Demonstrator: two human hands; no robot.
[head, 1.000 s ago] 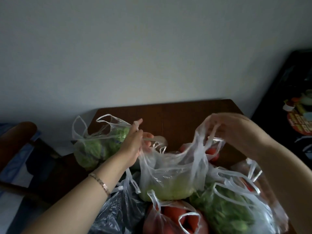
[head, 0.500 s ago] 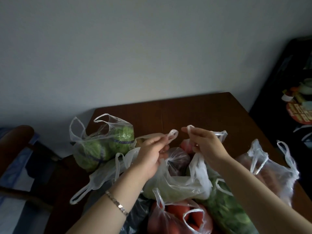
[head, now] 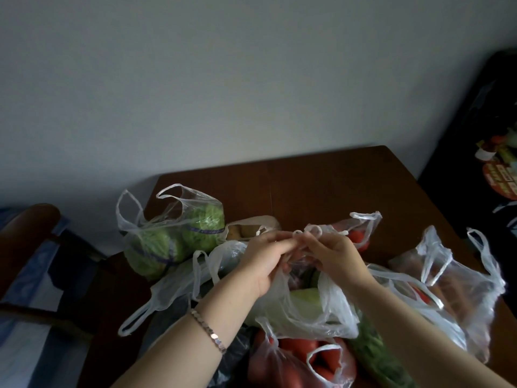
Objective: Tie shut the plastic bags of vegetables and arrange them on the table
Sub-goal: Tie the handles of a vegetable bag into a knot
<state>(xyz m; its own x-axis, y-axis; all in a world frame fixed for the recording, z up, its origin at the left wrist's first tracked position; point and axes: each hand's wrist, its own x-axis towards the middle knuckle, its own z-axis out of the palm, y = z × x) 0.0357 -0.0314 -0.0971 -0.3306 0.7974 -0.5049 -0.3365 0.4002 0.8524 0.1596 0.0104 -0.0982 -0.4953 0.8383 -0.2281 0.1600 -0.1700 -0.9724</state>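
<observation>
A clear plastic bag with a pale green vegetable (head: 305, 306) lies in the middle of the heap on the brown table (head: 321, 186). My left hand (head: 263, 261) and my right hand (head: 335, 256) meet just above it, fingertips touching, each pinching one of the bag's handles. The handle loops stick up between my fingers. A bag of green cabbages (head: 173, 239) stands open at the left. A bag of red tomatoes (head: 302, 359) lies in front, and another red-filled bag (head: 361, 233) sits behind my right hand.
A bag with orange-brown contents (head: 461, 287) rests at the right. A long green vegetable (head: 375, 351) and a dark bag (head: 235, 354) lie near the front. A wooden chair (head: 30, 219) stands left of the table; a dark cabinet (head: 481, 152) stands at the right. The table's far half is bare.
My hands have come together from wide apart, drawing the two handles of the pale green vegetable's bag to the middle. The bag has sunk lower onto the heap.
</observation>
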